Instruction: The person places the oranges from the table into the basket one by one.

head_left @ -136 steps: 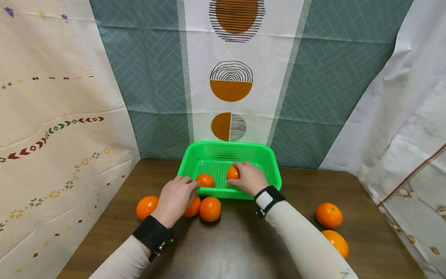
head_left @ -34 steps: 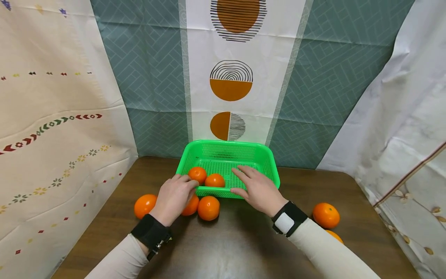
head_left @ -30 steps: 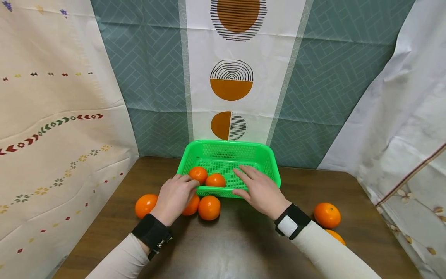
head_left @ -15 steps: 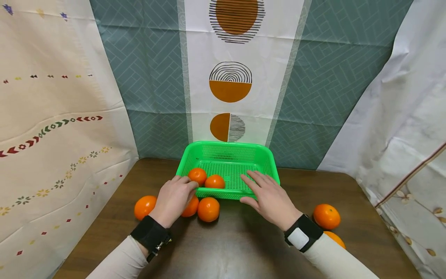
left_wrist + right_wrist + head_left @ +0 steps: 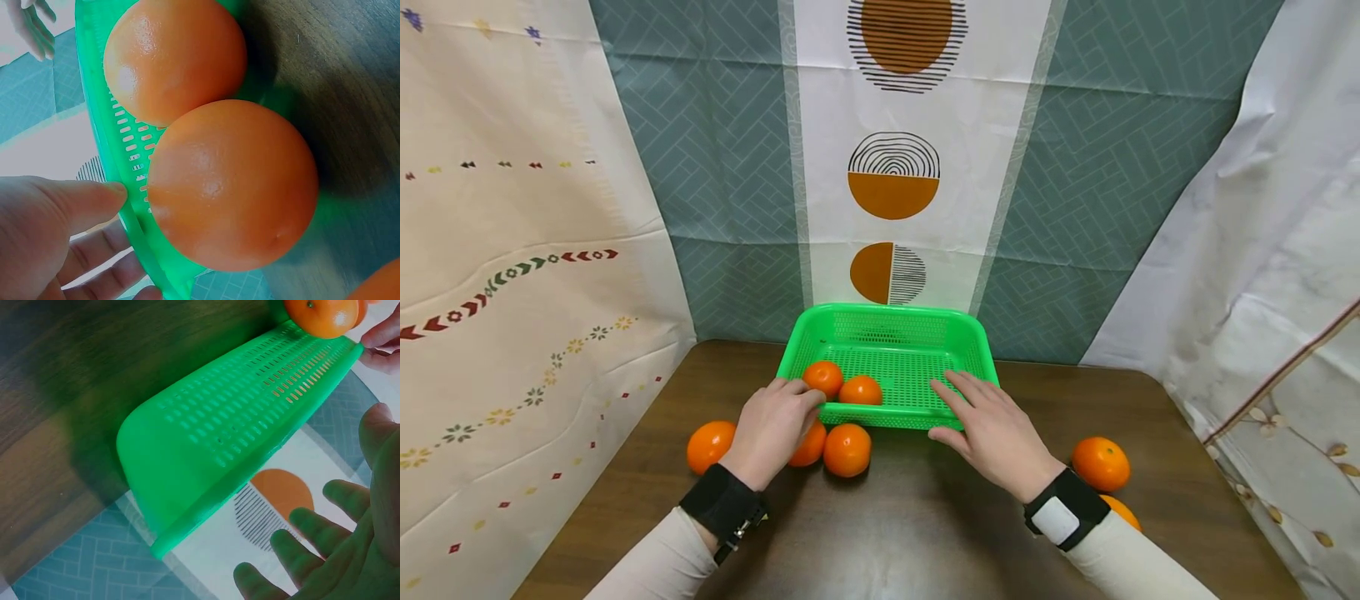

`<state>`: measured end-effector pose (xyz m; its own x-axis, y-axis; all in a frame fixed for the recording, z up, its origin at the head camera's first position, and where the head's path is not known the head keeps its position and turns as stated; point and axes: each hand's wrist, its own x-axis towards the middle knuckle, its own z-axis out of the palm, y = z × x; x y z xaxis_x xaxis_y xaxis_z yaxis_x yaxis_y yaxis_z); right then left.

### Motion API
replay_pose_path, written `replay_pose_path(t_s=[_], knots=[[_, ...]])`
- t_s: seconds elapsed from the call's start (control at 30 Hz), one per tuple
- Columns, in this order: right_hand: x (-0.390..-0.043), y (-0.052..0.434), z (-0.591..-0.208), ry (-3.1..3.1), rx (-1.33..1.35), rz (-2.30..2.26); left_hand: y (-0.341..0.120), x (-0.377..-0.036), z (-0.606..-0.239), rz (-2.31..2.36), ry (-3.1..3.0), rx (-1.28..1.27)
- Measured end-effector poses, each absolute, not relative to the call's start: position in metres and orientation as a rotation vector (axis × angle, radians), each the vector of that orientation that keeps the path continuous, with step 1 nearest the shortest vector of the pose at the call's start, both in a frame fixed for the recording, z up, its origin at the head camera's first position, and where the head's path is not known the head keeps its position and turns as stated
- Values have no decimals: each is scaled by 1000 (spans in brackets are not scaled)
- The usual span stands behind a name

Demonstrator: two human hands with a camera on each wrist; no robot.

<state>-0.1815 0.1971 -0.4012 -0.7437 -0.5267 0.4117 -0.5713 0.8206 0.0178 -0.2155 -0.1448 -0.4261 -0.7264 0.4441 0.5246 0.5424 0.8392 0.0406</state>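
A green perforated plastic basket (image 5: 902,417) stands at the back of the table, with two oranges inside, one (image 5: 823,378) near its left end and the other (image 5: 861,390) beside it. My left hand (image 5: 777,429) pinches the front left rim; in the left wrist view the thumb (image 5: 100,200) lies on one side of the rim, fingers on the other. My right hand (image 5: 996,437) hovers over the basket's front right rim, fingers spread and holding nothing. Two oranges sit in front of the basket, one (image 5: 847,450) in full view, one (image 5: 807,446) partly hidden by my left hand.
Left of my left hand lies another orange (image 5: 711,447). Two more rest at the right, one (image 5: 1101,463) beyond my right wrist, one (image 5: 1122,512) partly behind the sleeve. Patterned cloth (image 5: 730,167) hangs behind the brown wooden table (image 5: 865,533).
The orange my right hand gripped earlier now lies in the basket next to the other one. My right hand has let go, opened and drawn back rightward. My left hand stays at the rim.
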Motion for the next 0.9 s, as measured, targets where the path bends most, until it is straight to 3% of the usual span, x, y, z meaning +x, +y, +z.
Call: replay_pose_path(t_s=[0.43,0.9], knots=[[-143,251,-400,-2706,687,126,-147,-218,-427,-257,-2482,-727],[-138,261,-410,-2657,655,137,-145,-216,-428,-267,-2480,-731]])
